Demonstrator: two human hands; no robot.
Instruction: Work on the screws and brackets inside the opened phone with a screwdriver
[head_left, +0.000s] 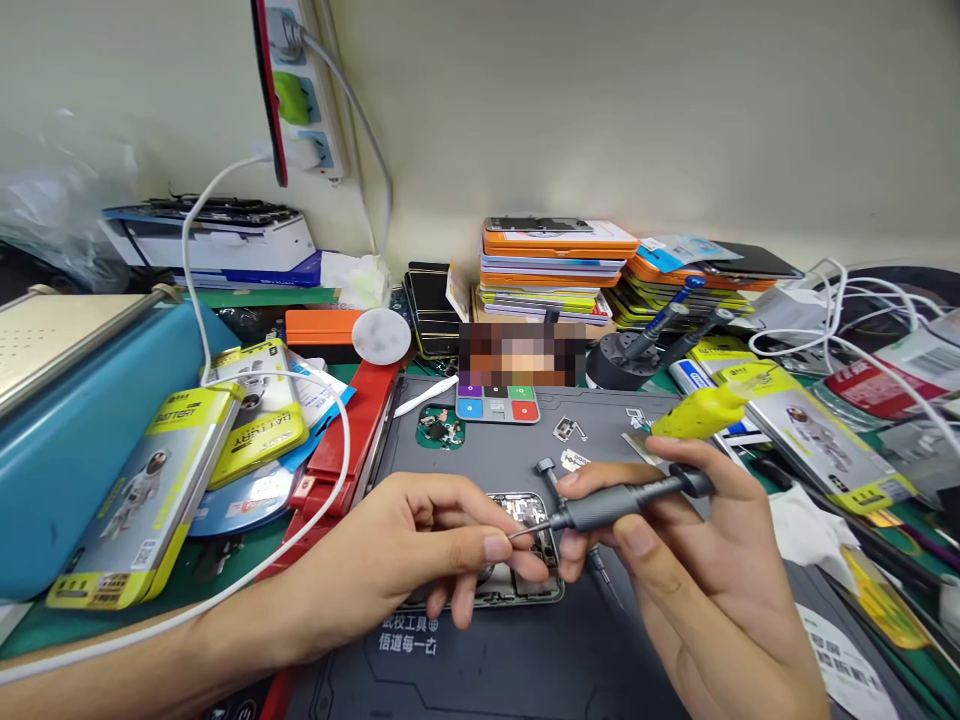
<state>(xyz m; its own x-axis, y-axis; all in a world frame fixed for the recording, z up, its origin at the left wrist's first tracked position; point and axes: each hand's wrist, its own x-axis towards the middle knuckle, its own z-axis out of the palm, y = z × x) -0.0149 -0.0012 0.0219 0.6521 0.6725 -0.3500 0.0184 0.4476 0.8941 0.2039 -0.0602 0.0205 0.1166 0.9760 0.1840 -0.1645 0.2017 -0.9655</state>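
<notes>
A dark grey precision screwdriver [611, 507] lies slantwise in my right hand [697, 580], whose fingers are closed round its handle. The thumb and fingers of my left hand [442, 550] pinch at the thin tip of that screwdriver; anything small between them is hidden. Beneath both hands, an opened phone [544, 560] with its inner parts bare rests on the grey mat, partly covered by my left fingers. A second screwdriver [598, 572] shows behind my right fingers, its shaft pointing down over the mat; I cannot tell whether the fingers touch it.
Small metal parts [568, 429], a razor blade [574, 460] and a round green board [440, 428] lie on the mat [480, 670]. Battery packs [150, 490] and a white cable [341, 480] are at left. A screwdriver stand [622, 360], yellow bottle [697, 410] and stacked boxes [555, 260] stand behind.
</notes>
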